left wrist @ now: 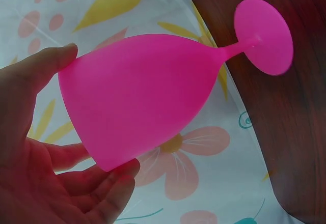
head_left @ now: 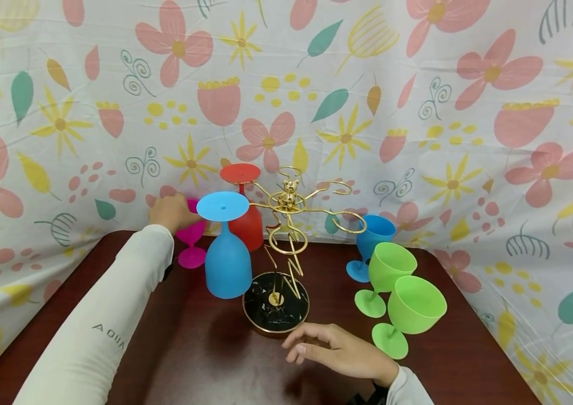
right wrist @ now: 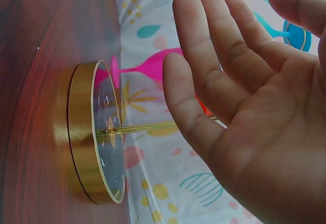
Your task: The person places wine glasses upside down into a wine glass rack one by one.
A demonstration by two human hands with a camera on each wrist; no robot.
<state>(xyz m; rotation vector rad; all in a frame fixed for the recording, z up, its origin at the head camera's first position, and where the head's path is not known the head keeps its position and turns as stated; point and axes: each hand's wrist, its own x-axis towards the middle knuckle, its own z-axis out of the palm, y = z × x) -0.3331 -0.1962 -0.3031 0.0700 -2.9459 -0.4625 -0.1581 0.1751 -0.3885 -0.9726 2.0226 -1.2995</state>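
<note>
My left hand (head_left: pixel 171 211) reaches to the back left and grips a pink plastic goblet (left wrist: pixel 142 96) by its rim, thumb on one side and fingers on the other. In the head view the pink goblet's foot (head_left: pixel 192 257) points down near the tabletop. A gold wire glass rack (head_left: pixel 289 225) on a round black base (head_left: pixel 276 304) stands at the centre. Upside down on its left arms hang a blue goblet (head_left: pixel 228 264) and a red goblet (head_left: pixel 248 225). Relaxed, with nothing in it, my right hand (head_left: pixel 339 351) hovers just in front of the base.
On the right of the dark wooden table (head_left: pixel 205 360) stand another blue goblet (head_left: pixel 375 236) and two green goblets (head_left: pixel 393 267), all upright. The rack's right wire loops (head_left: pixel 349 222) hold nothing. A flowered cloth (head_left: pixel 286 84) hangs behind and along the sides.
</note>
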